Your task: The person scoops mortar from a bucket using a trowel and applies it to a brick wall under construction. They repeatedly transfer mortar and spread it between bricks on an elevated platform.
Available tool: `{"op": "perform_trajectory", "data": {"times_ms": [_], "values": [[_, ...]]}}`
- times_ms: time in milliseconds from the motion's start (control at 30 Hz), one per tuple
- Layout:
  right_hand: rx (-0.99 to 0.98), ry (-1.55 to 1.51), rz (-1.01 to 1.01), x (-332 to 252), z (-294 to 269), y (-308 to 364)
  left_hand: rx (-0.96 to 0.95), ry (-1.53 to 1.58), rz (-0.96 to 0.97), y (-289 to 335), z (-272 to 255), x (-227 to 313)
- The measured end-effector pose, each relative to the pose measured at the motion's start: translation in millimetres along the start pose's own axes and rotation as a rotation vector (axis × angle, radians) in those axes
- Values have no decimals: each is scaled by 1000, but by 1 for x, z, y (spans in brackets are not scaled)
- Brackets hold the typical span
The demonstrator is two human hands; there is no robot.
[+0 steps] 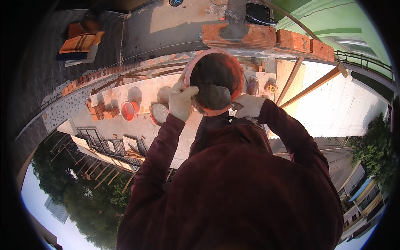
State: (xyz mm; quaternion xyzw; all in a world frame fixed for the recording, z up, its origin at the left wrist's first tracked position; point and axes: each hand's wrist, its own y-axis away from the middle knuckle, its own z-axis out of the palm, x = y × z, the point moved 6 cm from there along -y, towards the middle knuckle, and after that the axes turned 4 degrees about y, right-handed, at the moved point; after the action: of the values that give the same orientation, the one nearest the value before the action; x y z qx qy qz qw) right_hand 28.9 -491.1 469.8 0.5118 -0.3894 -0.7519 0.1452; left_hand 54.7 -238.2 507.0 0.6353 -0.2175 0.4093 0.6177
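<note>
A red bucket is tilted in front of my chest, its mouth facing me, with dark grey wet mortar inside. My left hand, in a pale work glove, is closed on the left side of its rim. By the lower right of the rim my right hand, gloved too, is closed around the handle end of a trowel. The trowel's grey blade lies inside the bucket against the mortar. Most of the handle is hidden by the fingers.
Beyond the bucket runs a low wall topped with red bricks; a black pan-like container sits past it. Left below are another red bucket, a bucket of pale material and stacked bricks. Wooden braces slant on the right.
</note>
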Motion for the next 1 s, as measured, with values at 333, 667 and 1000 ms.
{"op": "perform_trajectory", "data": {"times_ms": [333, 667, 1000], "values": [[-125, -49, -36, 52, -101, 71, 127, 317, 15, -10, 23, -62], [308, 213, 194, 87, -311, 185, 279, 67, -109, -6, -9, -127], [1026, 1021, 269, 181, -352, 103, 442, 49, -217, 24, -38, -158]]}}
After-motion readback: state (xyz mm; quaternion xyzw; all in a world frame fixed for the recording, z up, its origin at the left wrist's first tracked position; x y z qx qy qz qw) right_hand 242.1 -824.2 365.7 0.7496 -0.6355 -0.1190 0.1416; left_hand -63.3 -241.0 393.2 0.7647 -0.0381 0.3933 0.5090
